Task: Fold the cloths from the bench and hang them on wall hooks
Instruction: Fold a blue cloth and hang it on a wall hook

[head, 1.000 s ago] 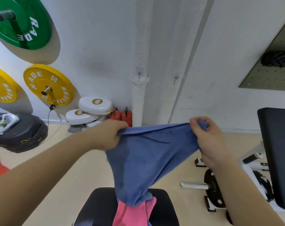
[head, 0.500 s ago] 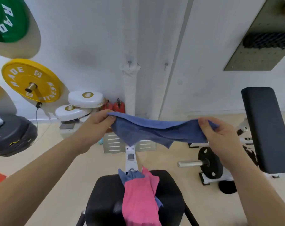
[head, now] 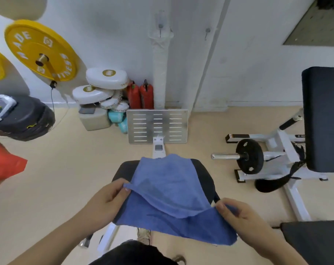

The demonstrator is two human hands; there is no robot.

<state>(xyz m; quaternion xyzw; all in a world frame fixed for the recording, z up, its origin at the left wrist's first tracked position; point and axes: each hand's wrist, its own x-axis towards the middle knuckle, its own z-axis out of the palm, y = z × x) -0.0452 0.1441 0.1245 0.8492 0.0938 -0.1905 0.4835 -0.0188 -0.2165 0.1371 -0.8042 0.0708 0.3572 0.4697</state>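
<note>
A blue cloth (head: 168, 190) lies spread over the black bench seat (head: 205, 178) below me, its near half folded over. My left hand (head: 106, 199) pinches the cloth's left corner. My right hand (head: 236, 215) pinches its right corner. Whatever lies on the seat under the blue cloth is hidden. Two small wall hooks show on the white wall above, a left hook (head: 160, 26) on the wrapped pipe and a right hook (head: 207, 31) beside it.
A metal foot plate (head: 157, 126) stands beyond the bench. White pads (head: 106, 78), red canisters (head: 141, 96) and a yellow weight plate (head: 41, 49) are at the left wall. Another bench with a black pad (head: 324, 119) and a weight disc (head: 249, 156) stands right.
Both hands have come down from chest height and laid the blue cloth over the bench seat. The pink cloth seen earlier on the seat is now covered. My view has tilted downward.
</note>
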